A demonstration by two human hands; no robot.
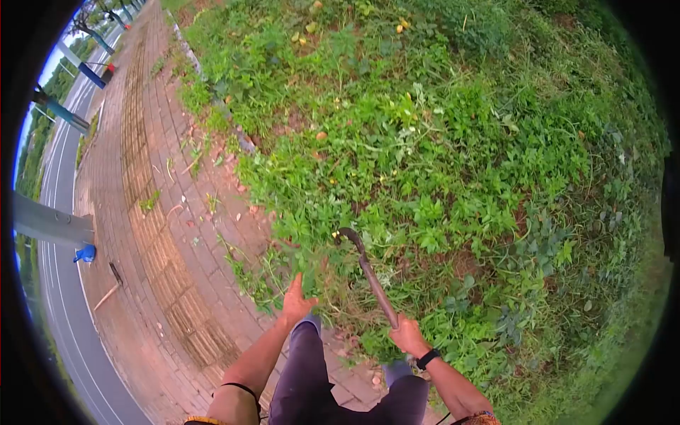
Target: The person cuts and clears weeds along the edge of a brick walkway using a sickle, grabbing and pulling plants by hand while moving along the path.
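My right hand (409,336), with a black band at its wrist, is closed around the handle of a sickle (375,283). The sickle's dark curved blade (348,235) points up and left, over the low green weeds (432,212). My left hand (299,303) reaches to the edge of the weeds beside the paving, its fingers stretched out and the thumb apart. Leaves lie close around its fingertips, and I see nothing held in it. Below my hands are my dark-trousered legs (301,368).
A brick pavement (142,269) with a ribbed strip runs along the left, beside a road (53,312). On it lies a wooden-handled tool (108,287). A blue bag (85,253) sits by a grey pole (53,221). Orange-yellow fruits (401,26) show among plants.
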